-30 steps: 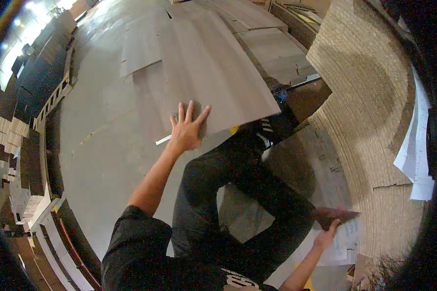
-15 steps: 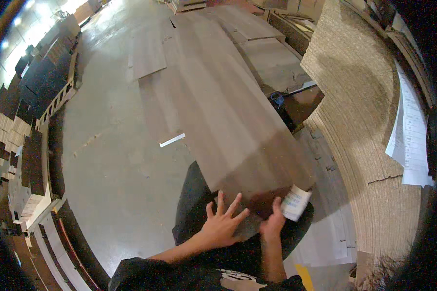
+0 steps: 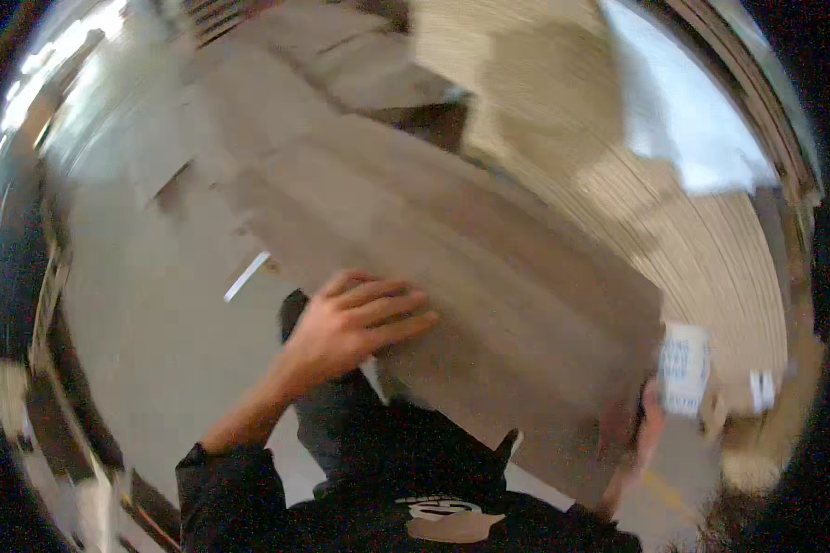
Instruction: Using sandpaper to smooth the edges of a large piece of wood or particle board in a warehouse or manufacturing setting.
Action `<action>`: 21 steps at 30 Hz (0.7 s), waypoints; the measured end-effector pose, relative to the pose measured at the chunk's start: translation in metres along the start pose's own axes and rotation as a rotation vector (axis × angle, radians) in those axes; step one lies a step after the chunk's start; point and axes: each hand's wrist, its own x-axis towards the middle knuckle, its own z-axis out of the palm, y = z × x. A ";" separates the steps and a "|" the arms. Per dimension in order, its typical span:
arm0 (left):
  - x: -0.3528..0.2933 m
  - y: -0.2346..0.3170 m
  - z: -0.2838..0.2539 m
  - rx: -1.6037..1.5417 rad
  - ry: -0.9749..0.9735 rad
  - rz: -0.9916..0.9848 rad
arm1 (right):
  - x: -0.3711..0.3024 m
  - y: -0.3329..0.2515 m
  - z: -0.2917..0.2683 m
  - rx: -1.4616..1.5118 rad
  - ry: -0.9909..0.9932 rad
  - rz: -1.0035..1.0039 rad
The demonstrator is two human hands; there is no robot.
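Observation:
A long brown wood-grain board (image 3: 489, 286) stretches slantwise from the far left to the near right across my lap. On its near left edge lies my left hand (image 3: 355, 318), open, fingers stretched out over the top face; the thumb is hard to make out. My right hand (image 3: 648, 438) is closed at the board's near right end, blurred and seen partly edge-on. Beside its fingers, just past the board's corner, is a white piece with blue print (image 3: 685, 369); whether the hand also grips this cannot be told.
More wood-grain boards (image 3: 378, 69) lie at the far end. A tall stack of tan layered sheets (image 3: 563, 111) stands at the right, with white paper (image 3: 687, 111) on its side. A white strip (image 3: 247, 276) lies on the grey floor (image 3: 129, 276), left of the board.
The view has turned, and the board now lies more slantwise. My right hand has moved out to the right with the board's end and the white piece; my left hand has moved farther along the left edge.

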 end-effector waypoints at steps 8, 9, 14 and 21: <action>0.182 0.006 -0.038 -0.003 0.130 0.275 | 0.009 0.001 -0.056 -0.705 0.380 -0.526; 0.203 0.009 -0.026 -0.165 0.127 0.318 | 0.037 0.042 -0.138 0.259 0.119 -0.414; 0.226 -0.003 0.034 -0.100 -0.018 0.309 | 0.045 0.025 -0.097 0.883 0.334 -0.128; 0.235 -0.001 0.083 -0.107 -0.163 0.241 | 0.045 0.027 -0.104 0.774 0.503 -0.123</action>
